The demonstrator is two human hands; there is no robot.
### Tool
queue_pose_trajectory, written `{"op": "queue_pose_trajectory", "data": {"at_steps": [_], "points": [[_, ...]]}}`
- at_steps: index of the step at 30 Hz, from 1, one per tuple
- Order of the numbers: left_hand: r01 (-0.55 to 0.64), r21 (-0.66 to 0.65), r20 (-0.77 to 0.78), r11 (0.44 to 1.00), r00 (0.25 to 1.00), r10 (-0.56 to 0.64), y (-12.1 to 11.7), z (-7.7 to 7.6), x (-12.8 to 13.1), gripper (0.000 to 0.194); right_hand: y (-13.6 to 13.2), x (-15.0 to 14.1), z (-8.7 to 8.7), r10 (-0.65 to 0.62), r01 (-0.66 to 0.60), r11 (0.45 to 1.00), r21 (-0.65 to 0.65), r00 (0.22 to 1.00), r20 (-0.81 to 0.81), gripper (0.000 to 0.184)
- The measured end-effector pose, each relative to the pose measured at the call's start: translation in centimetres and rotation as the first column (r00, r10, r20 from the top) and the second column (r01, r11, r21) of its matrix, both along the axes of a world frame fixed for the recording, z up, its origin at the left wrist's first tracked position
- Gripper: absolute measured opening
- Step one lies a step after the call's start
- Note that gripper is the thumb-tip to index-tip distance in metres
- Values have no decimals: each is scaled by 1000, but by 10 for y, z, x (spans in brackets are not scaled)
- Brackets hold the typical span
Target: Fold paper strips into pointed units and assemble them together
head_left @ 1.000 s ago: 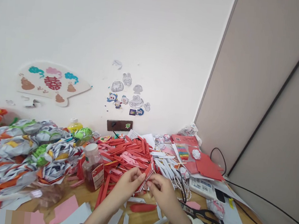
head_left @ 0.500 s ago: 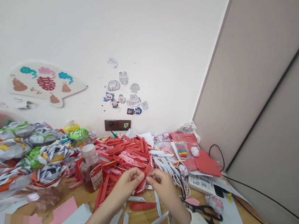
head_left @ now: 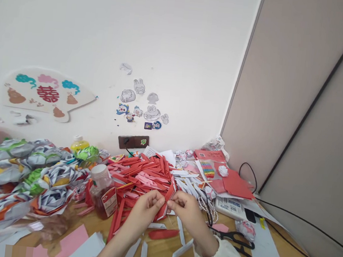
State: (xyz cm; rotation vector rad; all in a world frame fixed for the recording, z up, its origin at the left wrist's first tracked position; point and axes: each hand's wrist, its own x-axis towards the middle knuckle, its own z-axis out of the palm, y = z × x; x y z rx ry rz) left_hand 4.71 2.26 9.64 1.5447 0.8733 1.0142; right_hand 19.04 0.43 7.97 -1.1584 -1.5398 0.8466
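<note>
Between my two hands is a red folded paper strip (head_left: pixel 170 190) with a white edge, tilted up to the right. My left hand (head_left: pixel 150 206) pinches it from the left, thumb and fingertips closed. From the other side my right hand (head_left: pixel 183 207) grips the same strip, fingers curled in. Fingertips partly cover its middle. Just behind lies a heap of red and pink folded paper strips (head_left: pixel 145 170). White folded strips (head_left: pixel 188 187) lie right of that heap, and a red strip (head_left: pixel 163 234) rests on the table below my hands.
A jar of dark red liquid (head_left: pixel 103 193) stands left of my hands. Folded-paper ornaments (head_left: pixel 52 177) pile up at the left. Black scissors (head_left: pixel 240 244), a beaded string (head_left: pixel 208 210) and red paper sheets (head_left: pixel 236 184) lie to the right. A wall (head_left: pixel 180 43) rises behind.
The view has shifted slightly, so the background sits a little further left. Both hands keep hold of the red strip in nearly the same pose.
</note>
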Motion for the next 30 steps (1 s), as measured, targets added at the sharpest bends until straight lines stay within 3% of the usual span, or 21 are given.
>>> {"op": "queue_pose_trajectory", "data": {"at_steps": [5, 13, 17, 22, 26, 30], "points": [[-30, 118, -52, 993, 998, 36, 0, -6, 1, 30, -2, -1, 1, -58, 56, 998, 35, 996, 70, 20], [-33, 161, -172, 986, 983, 61, 3, -11, -1, 24, -1, -2, -4, -105, 91, 992, 83, 976, 192, 22], [-37, 164, -213, 986, 974, 72, 8, -15, -5, 20, 1, -5, -7, -134, 117, 991, 69, 934, 332, 18], [-146, 142, -169, 979, 971, 169, 9, -44, -15, 28, 4, -16, -24, -161, 84, 984, 158, 804, 573, 15], [-197, 52, -127, 979, 971, 202, 7, -73, -25, 37, 7, -27, -46, -93, 24, 992, 122, 789, 607, 13], [-163, 22, -123, 986, 979, 164, 7, -90, -31, 35, 8, -31, -58, -64, 10, 995, 95, 813, 579, 13]]}}
